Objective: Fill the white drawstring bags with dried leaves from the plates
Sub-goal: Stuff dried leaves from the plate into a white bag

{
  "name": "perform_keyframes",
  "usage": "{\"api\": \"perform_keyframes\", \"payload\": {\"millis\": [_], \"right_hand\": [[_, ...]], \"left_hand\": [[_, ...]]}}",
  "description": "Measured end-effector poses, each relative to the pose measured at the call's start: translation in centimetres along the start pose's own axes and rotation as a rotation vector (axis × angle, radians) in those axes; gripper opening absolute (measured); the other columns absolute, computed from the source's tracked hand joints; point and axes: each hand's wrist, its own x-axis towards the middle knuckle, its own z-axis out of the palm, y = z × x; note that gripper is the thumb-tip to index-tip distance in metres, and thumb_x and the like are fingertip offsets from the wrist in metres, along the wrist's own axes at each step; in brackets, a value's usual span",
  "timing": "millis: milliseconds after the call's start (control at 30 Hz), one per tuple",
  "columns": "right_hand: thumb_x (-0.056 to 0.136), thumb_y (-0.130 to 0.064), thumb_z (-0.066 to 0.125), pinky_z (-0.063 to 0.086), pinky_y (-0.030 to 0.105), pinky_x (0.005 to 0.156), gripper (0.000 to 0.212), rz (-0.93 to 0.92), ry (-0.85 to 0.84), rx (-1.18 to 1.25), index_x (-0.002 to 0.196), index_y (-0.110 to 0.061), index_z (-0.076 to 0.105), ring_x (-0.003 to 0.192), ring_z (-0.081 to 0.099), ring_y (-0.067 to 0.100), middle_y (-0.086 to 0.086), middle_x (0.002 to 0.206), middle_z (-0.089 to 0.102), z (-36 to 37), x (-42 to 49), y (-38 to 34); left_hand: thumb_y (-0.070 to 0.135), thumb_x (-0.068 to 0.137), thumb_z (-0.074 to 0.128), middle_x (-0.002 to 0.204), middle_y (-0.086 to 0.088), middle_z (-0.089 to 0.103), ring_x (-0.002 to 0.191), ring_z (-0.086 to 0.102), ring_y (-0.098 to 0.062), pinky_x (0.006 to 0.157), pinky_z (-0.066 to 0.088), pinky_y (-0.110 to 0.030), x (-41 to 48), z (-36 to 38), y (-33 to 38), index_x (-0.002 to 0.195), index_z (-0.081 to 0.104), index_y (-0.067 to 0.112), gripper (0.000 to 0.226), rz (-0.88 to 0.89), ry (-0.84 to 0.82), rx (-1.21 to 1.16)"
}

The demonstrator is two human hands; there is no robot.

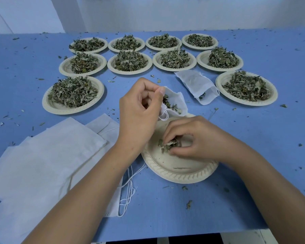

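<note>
the left hand pinches the rim of a white drawstring bag, holding its mouth apart above the near plate. the right hand curls its fingertips around a small clump of dried leaves on that plate. another bag lies beside a heaped plate.

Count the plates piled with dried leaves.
10 plates: four in the back row, four in the second row, one nearer left, one nearer right. The nearest plate is nearly bare.
</note>
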Motion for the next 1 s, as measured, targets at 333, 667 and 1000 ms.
{"api": "perform_keyframes", "payload": {"millis": [333, 667, 1000], "right_hand": [[0.072, -0.002, 0.072, 0.053, 0.021, 0.079, 0.008, -0.063, 0.557, 0.652, 0.080, -0.002, 0.071, 0.080, 0.067, 0.011, -0.005, 0.082, 0.072, -1.3, -0.2, -0.6], [0.076, 0.007, 0.073, 0.052, 0.029, 0.075, 0.013, -0.070, 0.687, -0.165, 0.088, 0.002, 0.073, 0.078, 0.066, 0.020, 0.010, 0.087, 0.070, 0.3, 0.2, 0.1], [0.078, 0.010, 0.071, 0.056, 0.029, 0.079, 0.019, -0.089, 0.638, 0.128, 0.089, 0.000, 0.060, 0.088, 0.060, 0.022, 0.012, 0.096, 0.054, -0.5, 0.0, -0.2]], "left_hand": [[0.017, 0.095, 0.062, 0.060, -0.009, 0.062, 0.052, 0.053, -0.013, 0.052, 0.049, -0.038, 0.1, 0.2, -0.2, 0.079, 0.059, 0.020, 0.017, -0.025, -0.053, 0.015], [0.021, 0.091, 0.063, 0.069, -0.013, 0.065, 0.058, 0.057, -0.030, 0.058, 0.050, -0.048, -0.6, 0.7, 0.0, 0.078, 0.059, 0.025, 0.015, 0.007, -0.130, 0.000], [0.015, 0.094, 0.063, 0.062, -0.010, 0.061, 0.053, 0.056, -0.020, 0.054, 0.048, -0.035, -0.4, 0.7, -0.1, 0.078, 0.058, 0.026, 0.020, 0.006, -0.091, 0.027]]}}
